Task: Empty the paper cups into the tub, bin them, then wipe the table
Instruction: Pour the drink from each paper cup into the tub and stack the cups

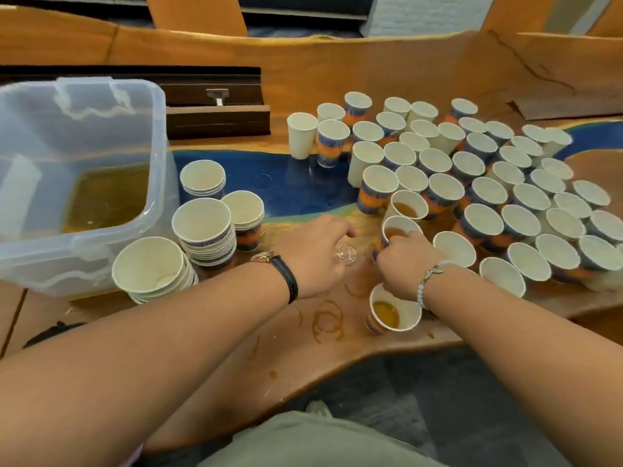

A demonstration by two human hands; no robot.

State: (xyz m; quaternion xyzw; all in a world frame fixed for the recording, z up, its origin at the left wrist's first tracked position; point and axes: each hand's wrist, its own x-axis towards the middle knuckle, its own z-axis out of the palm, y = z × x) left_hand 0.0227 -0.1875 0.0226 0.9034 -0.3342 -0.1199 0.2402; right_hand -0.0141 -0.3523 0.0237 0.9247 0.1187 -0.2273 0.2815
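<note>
right hand (pixel 406 262) is on a paper cup (pixel 399 228), fingers curled round its near side and rim, brown liquid showing inside. the cup stands at the near edge of the big crowd of cups (pixel 505 183) spread over the right half of the table (pixel 387 72). left hand (pixel 312 256) hangs just beside it over the wood, fingers bent downward. whether it grasps anything, cannot tell from here. watch (pixel 269 257) on the left wrist, beaded bracelet (pixel 425 284) on the right.

two more cups show liquid: one (pixel 392 313) under the right wrist near the table's front edge, one (pixel 407 205) just behind the gripped cup. brown ring stains (pixel 327 320) mark the wood between the forearms.

over on the left, the clear plastic tub (pixel 158 96) sits on the table with amber liquid (pixel 104 197) pooled in its bottom. nested stacks of empty cups (pixel 204 230) are lined up against its right side. a dark wooden box (pixel 215 111) lies behind.
</note>
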